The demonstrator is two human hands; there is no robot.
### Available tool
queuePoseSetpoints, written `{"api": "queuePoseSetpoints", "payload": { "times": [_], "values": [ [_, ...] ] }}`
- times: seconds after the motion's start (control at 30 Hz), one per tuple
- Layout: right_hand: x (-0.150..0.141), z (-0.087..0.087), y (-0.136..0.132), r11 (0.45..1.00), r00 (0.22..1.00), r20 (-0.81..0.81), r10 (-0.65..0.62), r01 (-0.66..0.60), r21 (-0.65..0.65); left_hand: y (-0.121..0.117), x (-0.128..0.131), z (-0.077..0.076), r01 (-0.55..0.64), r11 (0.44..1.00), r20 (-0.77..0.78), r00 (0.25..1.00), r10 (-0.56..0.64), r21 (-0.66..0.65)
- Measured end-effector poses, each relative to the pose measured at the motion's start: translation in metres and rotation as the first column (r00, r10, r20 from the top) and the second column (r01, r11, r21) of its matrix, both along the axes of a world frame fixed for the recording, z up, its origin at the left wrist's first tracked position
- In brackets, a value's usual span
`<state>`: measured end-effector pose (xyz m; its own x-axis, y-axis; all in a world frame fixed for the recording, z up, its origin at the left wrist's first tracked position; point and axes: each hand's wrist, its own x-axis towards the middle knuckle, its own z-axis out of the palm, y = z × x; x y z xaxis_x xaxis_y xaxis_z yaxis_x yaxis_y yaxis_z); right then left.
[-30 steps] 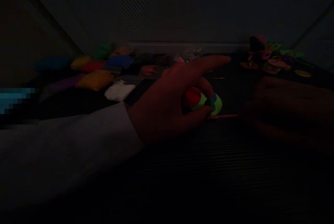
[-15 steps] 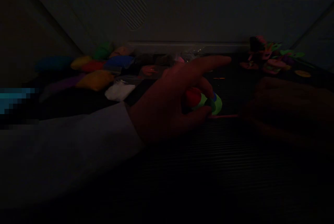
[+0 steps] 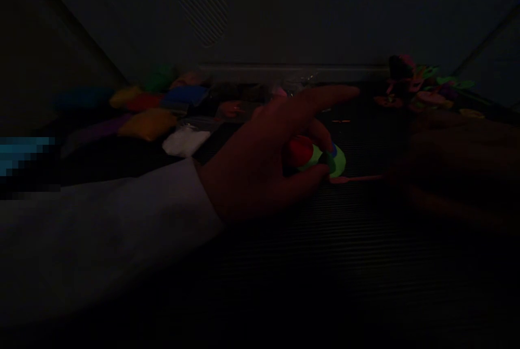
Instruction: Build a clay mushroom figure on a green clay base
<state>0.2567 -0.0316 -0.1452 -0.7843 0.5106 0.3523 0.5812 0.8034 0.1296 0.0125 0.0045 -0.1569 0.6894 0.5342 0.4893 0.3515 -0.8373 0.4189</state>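
In the dim light, my left hand (image 3: 260,165) reaches in from the left, its index finger stretched out. Its thumb and a bent finger close around a small clay-like piece (image 3: 338,162) in light green, with a red ball (image 3: 299,151) and a bit of blue. Part of this piece is hidden behind the fingers. At the right, my right hand (image 3: 459,159) is very dark and holds a thin pink modelling tool (image 3: 363,178). The tool's flat tip is close to my left thumb and the lower edge of the green part; whether it touches cannot be made out.
Soft coloured packs lie at the back left, among them a yellow-orange pack (image 3: 148,124), a blue pack (image 3: 189,95) and a white pack (image 3: 186,140). Small colourful figures (image 3: 414,81) stand at the back right. A grey panel (image 3: 325,24) rises behind the dark ribbed surface (image 3: 304,262).
My right hand has drawn back a little to the right with the pink tool, and more of the tool's flat tip shows. My left hand has stayed almost still.
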Motion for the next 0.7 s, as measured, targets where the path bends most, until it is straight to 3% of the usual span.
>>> {"api": "queuePoseSetpoints", "payload": {
  "times": [0.17,0.3,0.4,0.5,0.7],
  "values": [
    [0.001,0.0,0.002,0.999,0.999,0.043,-0.02,0.022,-0.031,0.0,-0.001,0.0,0.01,0.998,0.009,1.0,-0.011,0.059],
    [0.002,-0.001,0.001,1.0,0.999,0.04,-0.021,0.022,-0.008,0.0,-0.001,0.0,0.017,1.0,0.026,0.999,-0.018,0.012],
    [0.0,-0.002,0.0,0.987,0.981,0.126,-0.148,0.154,-0.041,0.0,-0.001,-0.001,0.005,1.0,0.023,1.0,-0.005,0.019],
    [-0.005,-0.005,0.0,0.938,0.922,0.254,-0.292,0.328,-0.115,0.0,-0.001,-0.001,0.014,1.0,0.028,1.0,-0.014,0.001],
    [-0.003,-0.01,0.003,0.923,0.894,0.333,-0.3,0.36,-0.138,-0.001,-0.001,-0.001,0.019,1.0,0.04,0.999,-0.018,-0.015]
  ]
}}
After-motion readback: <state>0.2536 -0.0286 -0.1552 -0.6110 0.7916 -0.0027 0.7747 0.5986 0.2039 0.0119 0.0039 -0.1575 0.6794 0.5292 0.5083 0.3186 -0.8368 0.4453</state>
